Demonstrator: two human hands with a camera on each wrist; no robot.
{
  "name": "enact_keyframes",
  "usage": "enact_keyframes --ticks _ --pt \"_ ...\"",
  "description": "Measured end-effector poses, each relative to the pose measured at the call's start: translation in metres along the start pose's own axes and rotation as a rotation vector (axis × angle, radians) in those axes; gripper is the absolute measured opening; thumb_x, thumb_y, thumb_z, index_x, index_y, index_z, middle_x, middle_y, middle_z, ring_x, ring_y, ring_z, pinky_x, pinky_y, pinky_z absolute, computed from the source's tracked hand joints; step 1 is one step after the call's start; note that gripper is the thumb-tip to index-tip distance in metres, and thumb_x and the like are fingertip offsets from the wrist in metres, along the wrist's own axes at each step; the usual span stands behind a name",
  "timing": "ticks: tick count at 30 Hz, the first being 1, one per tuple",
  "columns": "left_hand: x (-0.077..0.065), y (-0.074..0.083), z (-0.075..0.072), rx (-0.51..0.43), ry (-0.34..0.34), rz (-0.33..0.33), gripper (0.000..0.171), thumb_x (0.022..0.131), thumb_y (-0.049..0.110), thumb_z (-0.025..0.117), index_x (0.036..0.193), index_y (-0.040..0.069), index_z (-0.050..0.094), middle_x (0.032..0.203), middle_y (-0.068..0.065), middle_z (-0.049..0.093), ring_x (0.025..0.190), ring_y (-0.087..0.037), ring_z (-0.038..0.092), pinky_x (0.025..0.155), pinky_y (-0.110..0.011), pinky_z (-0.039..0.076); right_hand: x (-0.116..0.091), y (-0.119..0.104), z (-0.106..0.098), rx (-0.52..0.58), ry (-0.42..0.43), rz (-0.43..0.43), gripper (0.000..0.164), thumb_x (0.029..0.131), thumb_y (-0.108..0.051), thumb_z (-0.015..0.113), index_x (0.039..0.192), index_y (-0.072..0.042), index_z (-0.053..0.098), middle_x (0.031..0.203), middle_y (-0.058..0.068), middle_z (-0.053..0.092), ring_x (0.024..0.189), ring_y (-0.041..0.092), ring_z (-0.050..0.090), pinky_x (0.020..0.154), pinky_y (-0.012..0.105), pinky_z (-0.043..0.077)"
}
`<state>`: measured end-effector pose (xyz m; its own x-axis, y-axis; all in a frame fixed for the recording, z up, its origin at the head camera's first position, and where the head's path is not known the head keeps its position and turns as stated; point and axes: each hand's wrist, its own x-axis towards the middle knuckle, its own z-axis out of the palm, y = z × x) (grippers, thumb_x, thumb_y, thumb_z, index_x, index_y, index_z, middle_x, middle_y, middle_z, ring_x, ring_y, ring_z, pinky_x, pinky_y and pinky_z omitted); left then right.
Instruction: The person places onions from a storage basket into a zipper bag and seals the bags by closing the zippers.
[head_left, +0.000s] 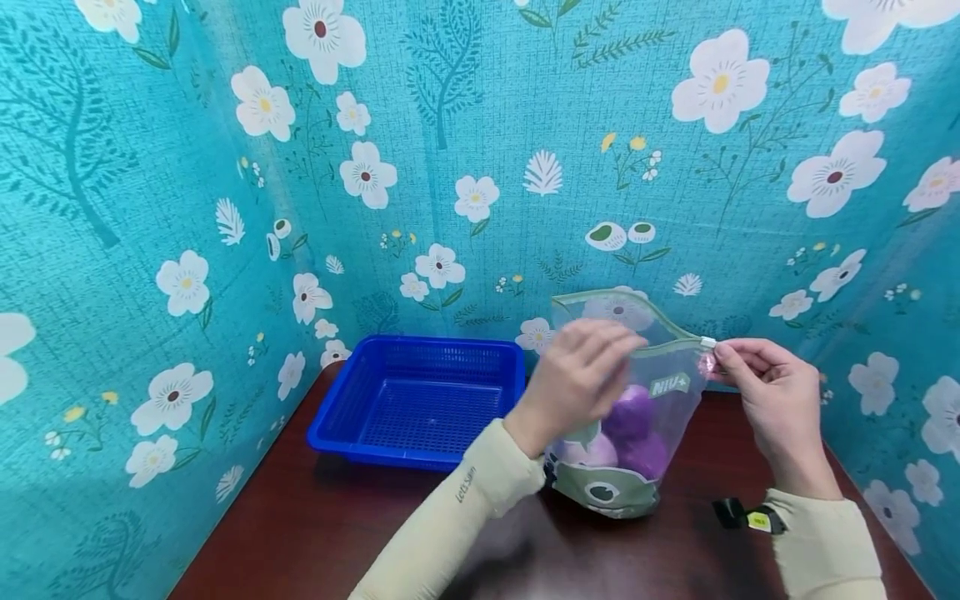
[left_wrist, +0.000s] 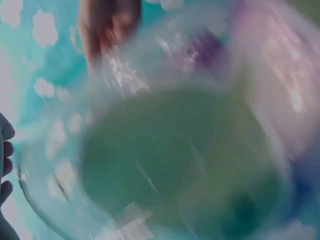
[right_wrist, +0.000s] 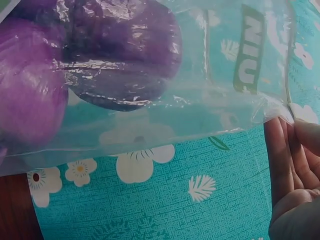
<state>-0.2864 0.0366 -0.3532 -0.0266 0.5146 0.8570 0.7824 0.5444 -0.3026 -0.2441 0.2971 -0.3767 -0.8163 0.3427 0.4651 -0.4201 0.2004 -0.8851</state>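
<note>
A clear zip bag (head_left: 678, 408) with green trim, a "NIU+" label and a green printed base stands on the table, its mouth gaping. Inside lie glossy, rounded purple things (right_wrist: 125, 55) and a pale pink one (head_left: 597, 452); their kind is uncertain. My right hand (head_left: 780, 392) pinches the bag's top right corner beside the white slider (head_left: 708, 342). In front of the bag's left side is my left hand (head_left: 581, 375), motion-blurred, fingers loosely bent and nothing visible in them. Its fingertips (left_wrist: 7, 150) show apart from the bag in the left wrist view.
A blue plastic basket (head_left: 322, 425) sits left of the bag on the dark red-brown table (head_left: 300, 533). Floral turquoise cloth (head_left: 480, 250) hangs behind and at both sides. A black strap with a yellow tag (head_left: 759, 522) is by my right wrist.
</note>
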Motion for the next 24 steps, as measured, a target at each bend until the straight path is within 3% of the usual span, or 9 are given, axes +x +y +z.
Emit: enact_keyframes --ticks 2,5,9,13,20,24 --pt "0.009 0.015 -0.001 0.019 -0.016 0.084 0.031 0.098 0.022 0.062 0.126 0.013 0.071 0.124 0.001 0.072 0.120 -0.014 0.063 0.116 -0.028 0.041 -0.001 0.000 0.001 0.021 -0.004 -0.004 0.022 0.095 -0.006 0.073 0.115 0.005 0.073 0.088 -0.008 0.078 0.073 0.004 0.074 0.073 0.014 0.058" --pt "0.021 0.031 0.005 0.019 -0.071 0.102 0.033 0.101 0.024 0.055 0.128 0.014 0.072 0.125 0.003 0.072 0.120 -0.012 0.063 0.117 -0.025 0.040 -0.002 0.002 0.001 0.081 -0.018 -0.029 0.020 0.094 -0.001 0.072 0.113 0.007 0.073 0.088 -0.005 0.078 0.074 0.005 0.075 0.072 0.015 0.058" --pt "0.031 0.037 0.020 0.042 -0.179 -0.006 0.035 0.105 0.031 0.050 0.131 0.017 0.070 0.128 0.005 0.070 0.123 -0.010 0.061 0.117 -0.024 0.039 -0.001 0.003 0.002 0.146 -0.045 -0.052 0.018 0.094 0.003 0.070 0.111 0.009 0.072 0.088 -0.003 0.078 0.075 0.005 0.075 0.072 0.016 0.059" --pt "0.038 0.035 0.033 0.088 -0.264 -0.097 0.036 0.107 0.038 0.049 0.132 0.022 0.069 0.130 0.009 0.069 0.124 -0.008 0.060 0.117 -0.026 0.039 -0.001 0.005 0.002 0.138 -0.056 -0.064 0.017 0.095 0.003 0.070 0.111 0.008 0.071 0.088 -0.004 0.078 0.075 0.004 0.074 0.072 0.015 0.058" --pt "0.051 0.037 0.041 0.125 -0.406 -0.097 0.034 0.108 0.042 0.047 0.131 0.030 0.068 0.128 0.016 0.070 0.121 -0.005 0.063 0.117 -0.030 0.038 -0.001 0.007 0.002 0.155 -0.077 -0.103 0.017 0.095 0.007 0.067 0.111 0.011 0.070 0.090 -0.002 0.077 0.077 0.005 0.074 0.073 0.015 0.058" --pt "0.055 0.037 0.043 0.072 -0.454 -0.143 0.029 0.108 0.043 0.048 0.125 0.033 0.069 0.122 0.019 0.071 0.114 -0.002 0.064 0.113 -0.027 0.040 -0.002 0.007 0.002 0.156 -0.088 -0.117 0.017 0.095 0.008 0.067 0.111 0.012 0.070 0.091 -0.002 0.078 0.077 0.005 0.074 0.073 0.015 0.058"
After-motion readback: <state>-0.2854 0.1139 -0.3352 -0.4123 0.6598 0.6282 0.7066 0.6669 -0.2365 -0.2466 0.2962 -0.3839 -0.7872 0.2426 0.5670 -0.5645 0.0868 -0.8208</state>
